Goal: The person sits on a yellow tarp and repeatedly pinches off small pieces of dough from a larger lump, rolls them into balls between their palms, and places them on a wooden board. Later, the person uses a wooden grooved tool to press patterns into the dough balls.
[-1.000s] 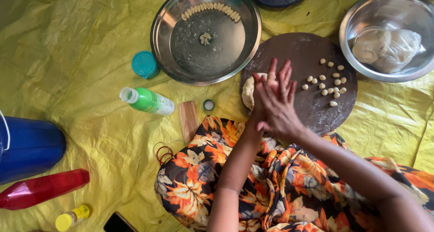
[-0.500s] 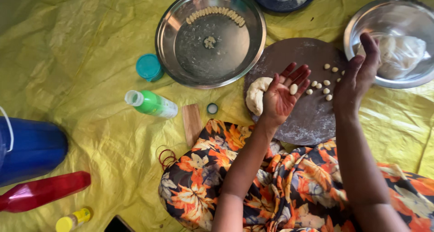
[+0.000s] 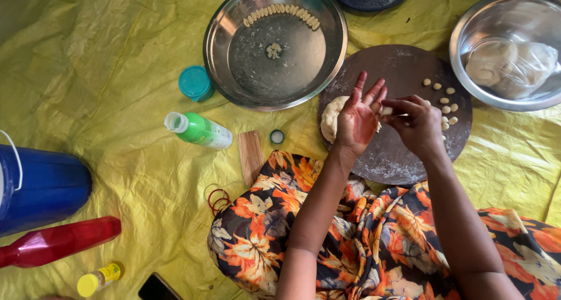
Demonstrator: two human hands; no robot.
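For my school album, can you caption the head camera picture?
Two hands, left and right, pinch a dough bit over a round board beside steel bowls.

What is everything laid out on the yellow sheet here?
Sheet: one, yellow, under everything.
Round board: one, brown, centre right.
Dough lump: one, pale, board's left edge.
Dough bits: several, pale, board's right.
Steel pan: one, silver, top centre.
Steel bowl: one, silver, top right, holds bagged dough.
Green bottle: one, lying, centre left.
Teal lid: one, beside pan.
Wooden block: one, ridged.
Blue bucket: one, left edge.
Red bottle: one, lower left.
Left hand: open, palm up.
Right hand: pinching dough piece.
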